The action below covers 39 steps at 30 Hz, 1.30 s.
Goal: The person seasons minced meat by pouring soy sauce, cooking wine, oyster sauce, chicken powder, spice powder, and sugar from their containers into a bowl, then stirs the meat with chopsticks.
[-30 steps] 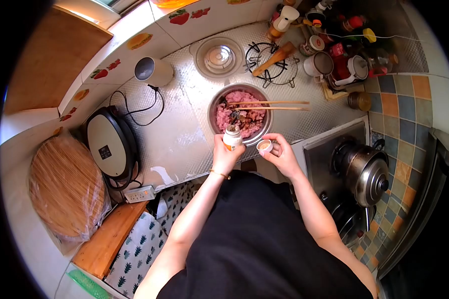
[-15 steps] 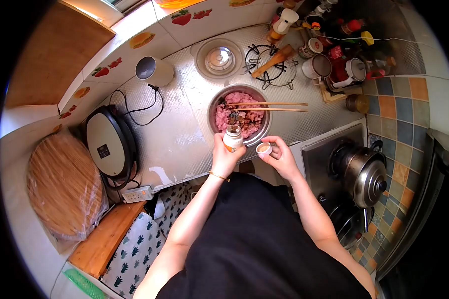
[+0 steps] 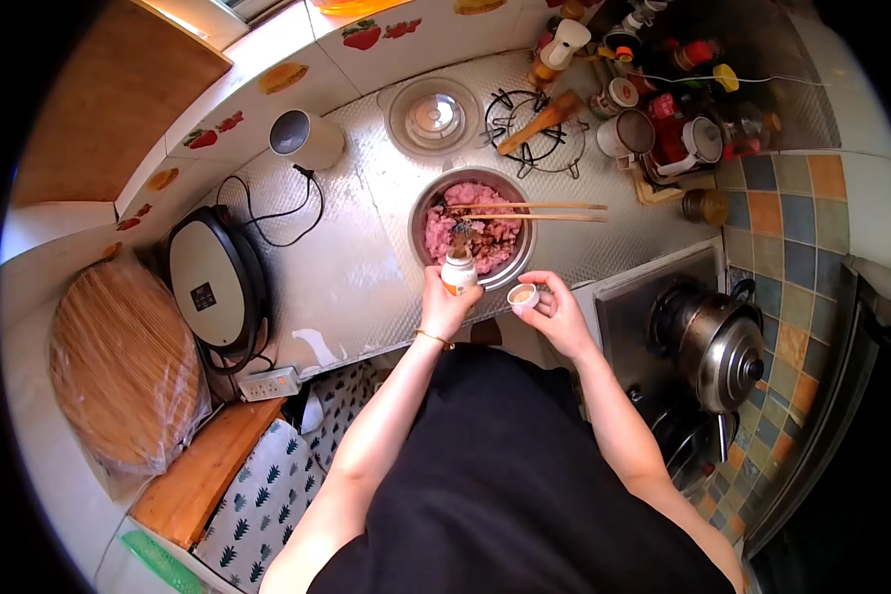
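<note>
My left hand (image 3: 447, 306) is wrapped round a small white spice bottle (image 3: 459, 273), whose uncapped mouth tips toward a metal bowl (image 3: 531, 243). Brown powder shows at the bottle's mouth. Inside the bowl lies pink minced meat (image 3: 477, 196) with dark seasoning on it. A pair of chopsticks (image 3: 554, 212) rests across the bowl, pointing out to the right. To the right of the bottle, my right hand (image 3: 561, 317) pinches the round white cap (image 3: 523, 296) between its fingers, with the inner side facing up.
Beyond the bowl are a clear lid (image 3: 436, 119) and a wire rack (image 3: 505, 111) with a wooden spatula (image 3: 543, 123). Seasoning jars (image 3: 627, 133) crowd the back right. A pot (image 3: 721, 351) stands on the stove at right. An electric griddle (image 3: 214, 282) leans at left.
The bottle in my left hand has tilted further forward over the bowl, and brown powder now shows at its mouth. My right hand keeps the cap in about the same place.
</note>
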{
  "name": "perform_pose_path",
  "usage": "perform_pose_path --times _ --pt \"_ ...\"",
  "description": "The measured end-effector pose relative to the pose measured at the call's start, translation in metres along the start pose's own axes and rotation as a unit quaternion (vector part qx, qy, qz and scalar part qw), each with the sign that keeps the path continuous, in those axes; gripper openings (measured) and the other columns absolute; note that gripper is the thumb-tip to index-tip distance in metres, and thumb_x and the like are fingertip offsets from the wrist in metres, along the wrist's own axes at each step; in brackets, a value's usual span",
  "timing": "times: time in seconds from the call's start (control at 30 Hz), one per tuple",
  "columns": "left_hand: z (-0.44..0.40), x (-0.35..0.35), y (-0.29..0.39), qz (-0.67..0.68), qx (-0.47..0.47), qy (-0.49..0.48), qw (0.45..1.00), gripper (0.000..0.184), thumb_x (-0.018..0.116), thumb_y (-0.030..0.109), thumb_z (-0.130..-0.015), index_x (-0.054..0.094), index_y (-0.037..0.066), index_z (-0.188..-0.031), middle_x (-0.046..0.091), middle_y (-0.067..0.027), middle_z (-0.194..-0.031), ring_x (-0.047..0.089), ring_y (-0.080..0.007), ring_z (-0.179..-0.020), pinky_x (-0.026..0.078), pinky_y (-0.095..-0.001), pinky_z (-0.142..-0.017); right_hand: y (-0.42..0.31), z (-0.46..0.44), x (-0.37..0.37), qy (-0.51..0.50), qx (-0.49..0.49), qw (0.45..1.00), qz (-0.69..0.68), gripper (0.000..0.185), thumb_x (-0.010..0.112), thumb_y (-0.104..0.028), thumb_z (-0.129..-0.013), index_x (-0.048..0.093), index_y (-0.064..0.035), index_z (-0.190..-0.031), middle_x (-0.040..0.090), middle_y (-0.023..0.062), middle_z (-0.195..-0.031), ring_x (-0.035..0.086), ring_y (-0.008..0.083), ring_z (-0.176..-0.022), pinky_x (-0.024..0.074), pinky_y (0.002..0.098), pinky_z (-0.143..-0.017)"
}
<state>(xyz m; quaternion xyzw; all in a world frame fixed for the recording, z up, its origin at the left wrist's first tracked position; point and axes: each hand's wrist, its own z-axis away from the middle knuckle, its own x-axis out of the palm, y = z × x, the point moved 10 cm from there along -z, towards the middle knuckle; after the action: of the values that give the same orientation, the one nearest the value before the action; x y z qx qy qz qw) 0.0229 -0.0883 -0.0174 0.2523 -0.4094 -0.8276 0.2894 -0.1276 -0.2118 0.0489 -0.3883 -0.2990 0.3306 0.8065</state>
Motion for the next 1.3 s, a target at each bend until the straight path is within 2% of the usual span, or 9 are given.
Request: perform_pose_path --times 0.17,0.33,0.43,0.67,0.77,0.87,0.97,1.17,1.3 --pt "0.003 0.002 -0.009 -0.01 0.006 0.003 1.0 0.055 0.079 0.019 -0.07 0.042 -0.001 -0.105 0.063 -0.0157 -0.097 0.064 -0.0232 -0.091 0.051 -0.0367 -0.082 -0.001 0.001 0.0 0.0 0.005 1.0 -0.002 0.044 0.07 -0.003 -0.087 0.047 -0.0033 -0.125 0.062 0.0042 -0.107 0.06 0.0099 -0.101 0.0479 0.0248 -0.09" --pt "0.015 -0.006 0.04 -0.039 0.052 0.022 0.998 0.054 0.08 0.019 -0.07 0.042 0.0 -0.105 0.062 -0.0155 -0.097 0.064 -0.0231 -0.091 0.051 -0.0368 -0.082 -0.002 -0.001 -0.003 0.0 0.004 1.0 -0.001 0.044 0.07 -0.003 -0.087 0.047 -0.0033 -0.125 0.062 0.0045 -0.108 0.06 0.0102 -0.102 0.048 0.0251 -0.09" --pt "0.002 -0.001 -0.002 -0.052 0.018 0.01 0.998 0.054 0.08 0.015 -0.071 0.044 0.0 -0.108 0.061 -0.0101 -0.099 0.06 -0.0148 -0.09 0.051 -0.0312 -0.078 -0.002 0.0 -0.001 -0.006 0.001 1.0 0.008 0.045 0.07 -0.003 -0.087 0.047 -0.0035 -0.125 0.062 0.0047 -0.108 0.06 0.0105 -0.102 0.0479 0.0254 -0.09" --pt "0.0 -0.001 -0.019 -0.029 0.025 0.015 0.999 0.058 0.08 0.014 -0.072 0.042 -0.001 -0.112 0.06 -0.011 -0.1 0.06 -0.0161 -0.09 0.051 -0.0305 -0.078 0.0 0.003 0.0 -0.004 0.009 1.0 0.013 0.045 0.07 -0.002 -0.087 0.047 -0.0036 -0.125 0.062 0.0049 -0.108 0.06 0.0105 -0.102 0.0479 0.0255 -0.09" --pt "0.004 -0.002 -0.023 -0.04 0.011 0.01 0.999 0.057 0.08 0.014 -0.072 0.042 -0.002 -0.112 0.06 -0.011 -0.1 0.06 -0.0166 -0.09 0.051 -0.0313 -0.079 0.001 0.003 0.0 -0.007 0.008 1.0 0.005 0.045 0.07 -0.002 -0.087 0.047 -0.0038 -0.125 0.062 0.0048 -0.108 0.06 0.0104 -0.102 0.0479 0.0251 -0.09" --pt "0.009 -0.004 -0.017 -0.046 -0.003 0.019 0.999 0.057 0.079 0.02 -0.069 0.043 0.0 -0.108 0.063 -0.0179 -0.101 0.065 -0.0277 -0.094 0.051 -0.0387 -0.084 0.003 0.002 0.0 -0.008 0.008 1.0 0.005 0.046 0.07 -0.002 -0.087 0.046 -0.004 -0.126 0.062 0.005 -0.108 0.06 0.0105 -0.102 0.048 0.0247 -0.09" --pt "0.009 -0.002 -0.019 -0.039 0.007 0.019 0.999 0.058 0.079 0.02 -0.069 0.043 0.0 -0.109 0.063 -0.018 -0.102 0.065 -0.028 -0.095 0.051 -0.0388 -0.085 0.001 0.002 0.0 0.001 0.003 1.0 0.009 0.047 0.07 -0.002 -0.086 0.045 -0.0042 -0.126 0.061 0.005 -0.108 0.06 0.0105 -0.101 0.0482 0.0245 -0.089" --pt "0.004 0.0 -0.028 0.001 0.008 0.009 1.0 0.057 0.08 0.019 -0.069 0.042 0.001 -0.108 0.063 -0.0176 -0.101 0.064 -0.0265 -0.095 0.05 -0.0381 -0.085 0.001 0.001 -0.002 0.005 0.001 1.0 0.011 0.053 0.075 -0.008 -0.084 0.044 -0.0035 -0.127 0.061 0.0075 -0.11 0.062 0.0141 -0.102 0.05 0.0287 -0.09" --pt "0.003 0.0 -0.001 -0.042 0.036 0.005 0.998 0.057 0.079 0.014 -0.072 0.041 -0.001 -0.111 0.06 -0.0112 -0.101 0.059 -0.0168 -0.091 0.05 -0.0316 -0.081 0.001 0.005 0.0 0.004 -0.005 1.0 0.015 0.051 0.071 -0.001 -0.086 0.043 -0.0045 -0.128 0.06 0.0052 -0.108 0.06 0.011 -0.101 0.0485 0.0255 -0.089"
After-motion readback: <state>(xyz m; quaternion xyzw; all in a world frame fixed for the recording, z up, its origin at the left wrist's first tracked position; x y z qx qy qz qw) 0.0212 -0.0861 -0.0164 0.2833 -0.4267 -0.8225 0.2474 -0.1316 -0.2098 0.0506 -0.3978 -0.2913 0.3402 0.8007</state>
